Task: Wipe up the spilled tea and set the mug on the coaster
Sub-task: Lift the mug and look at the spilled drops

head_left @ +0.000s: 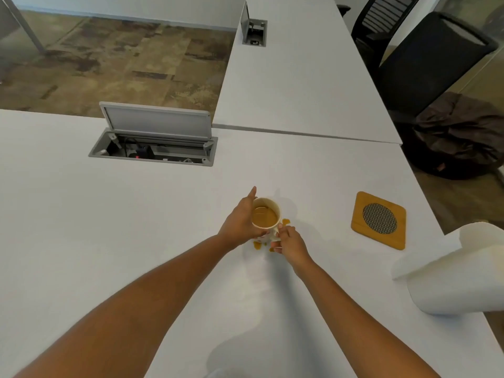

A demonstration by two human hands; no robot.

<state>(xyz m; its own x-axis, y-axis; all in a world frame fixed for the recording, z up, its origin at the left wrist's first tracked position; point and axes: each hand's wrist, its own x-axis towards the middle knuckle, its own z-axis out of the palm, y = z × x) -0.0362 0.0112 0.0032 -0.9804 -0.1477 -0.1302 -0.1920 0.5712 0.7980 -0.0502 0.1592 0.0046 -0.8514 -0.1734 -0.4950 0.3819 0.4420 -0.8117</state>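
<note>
Ceramic mug (268,223) of tea: your left hand (239,223) cups its side, your right hand (291,242) fingers (281,232) pinch the handle; spilled tea (285,221) just beyond them, wooden coaster (379,220) well right on the worktop (109,214).

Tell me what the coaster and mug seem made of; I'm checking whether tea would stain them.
Coaster: looks like matte wood or bamboo, honey-coloured, with a dark woven-looking round inset.
Mug: likely glazed ceramic, given its smooth cream rim and printed side, though paper can't be ruled out.
</note>
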